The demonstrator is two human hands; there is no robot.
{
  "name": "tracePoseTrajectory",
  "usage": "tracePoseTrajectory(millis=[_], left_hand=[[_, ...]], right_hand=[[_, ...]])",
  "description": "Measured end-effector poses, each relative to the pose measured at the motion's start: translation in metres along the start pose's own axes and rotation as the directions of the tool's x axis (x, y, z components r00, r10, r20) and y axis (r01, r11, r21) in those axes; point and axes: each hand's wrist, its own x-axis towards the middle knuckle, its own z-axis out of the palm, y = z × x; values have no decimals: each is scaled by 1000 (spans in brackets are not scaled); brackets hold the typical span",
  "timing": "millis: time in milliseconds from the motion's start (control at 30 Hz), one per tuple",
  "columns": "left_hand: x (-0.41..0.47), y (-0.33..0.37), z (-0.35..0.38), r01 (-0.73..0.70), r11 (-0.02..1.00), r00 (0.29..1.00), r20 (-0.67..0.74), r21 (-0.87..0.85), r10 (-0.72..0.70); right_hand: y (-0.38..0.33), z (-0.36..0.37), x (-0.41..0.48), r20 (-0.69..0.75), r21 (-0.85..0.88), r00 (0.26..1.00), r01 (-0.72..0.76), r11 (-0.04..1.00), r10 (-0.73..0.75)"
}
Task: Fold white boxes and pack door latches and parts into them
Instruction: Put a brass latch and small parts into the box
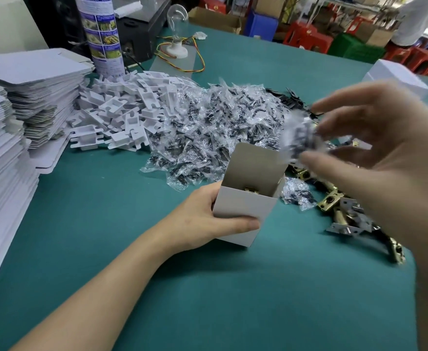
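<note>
Your left hand (207, 219): wrapped round the lower half of an erected white cardboard box (244, 205), thumb across its near face. It holds the box upright on the teal worktop (233, 287), with the top flap standing open at the back. Contents of that box, as far as you can see in: one brass-coloured door latch (252, 190), its end showing just below the rim. Your right hand (375, 148): raised above and to the right of the box mouth, blurred, fingertips pinching a clear plastic sachet of small dark parts (300, 138). The two hands are apart, each occupied with its own item. Stock on the worktop: two stacks of flat white box blanks (30, 72) at the left edge; a heap of white plastic inserts (121, 110) beside them; a wide heap of clear sachets (207, 127) behind the box; a loose pile of brass and steel latches (330, 201) partly hidden by your right forearm; and one closed white box (397, 77) at the far right, apparently finished. Progress, by judgement: this box is folded and its latch is in, and the sachet looks next to go in. Whether a white insert is already inside cannot be told, and the flap is not yet closed. Given the size of the stacks and heaps, most of the job is left.
</note>
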Motion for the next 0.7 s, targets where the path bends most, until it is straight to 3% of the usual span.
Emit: tracePoseTrajectory(millis=[100,167,267,367,500,700], left_hand=[[-1,0,-1,7,1000,1000,-10,4,-7],[-2,1,0,5,1000,1000,-15,12,-4],[-2,2,-1,-11,1000,1000,-19,20,12],[-2,2,-1,-10,1000,1000,0,1,10],[-1,1,0,-15,1000,1000,-2,-1,15],[-1,4,0,-58,995,998,17,83,56]], right_hand=[[-8,29,5,138,-322,985,144,936,-104],[-10,41,7,238,-418,967,190,888,-95],[-9,46,4,262,-381,958,215,899,-118],[-4,39,-3,135,-315,981,174,933,-138],[-1,37,-14,5,-451,989,133,882,-147],[-6,54,-19,191,-506,970,228,832,-149]])
